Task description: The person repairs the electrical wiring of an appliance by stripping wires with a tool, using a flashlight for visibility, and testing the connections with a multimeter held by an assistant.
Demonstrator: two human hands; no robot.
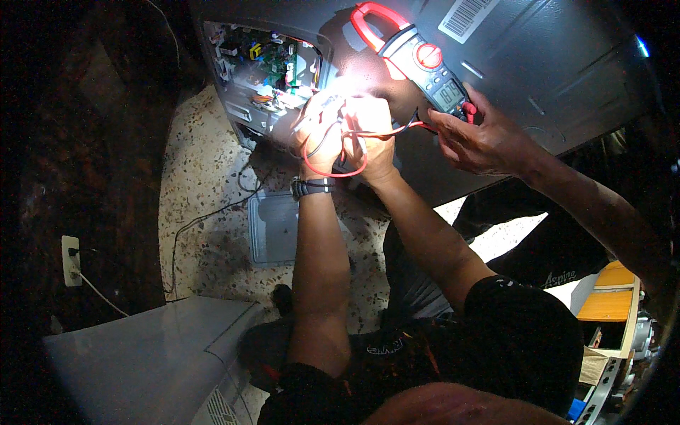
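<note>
My left hand (320, 134), with a dark watch (312, 187) on its wrist, is closed at the lower right edge of an opening in a grey metal panel. Close beside it, my right hand (372, 134) is closed too. A red test lead (340, 175) loops below both hands, and a dark lead runs in among the fingers. Strong glare hides the fingertips and the lead ends. To the right, another person's hand (482, 138) holds a red and white clamp meter (425, 64) with its display lit. The leads come from its lower end.
Green circuit boards and wiring (273, 67) fill the panel opening. Below, a grey plastic cover (273, 227) lies on the speckled floor (205, 234) near a black cable. A pale appliance (156, 361) stands lower left, by a wall outlet (71, 261). An orange-fronted cabinet (605, 304) is at right.
</note>
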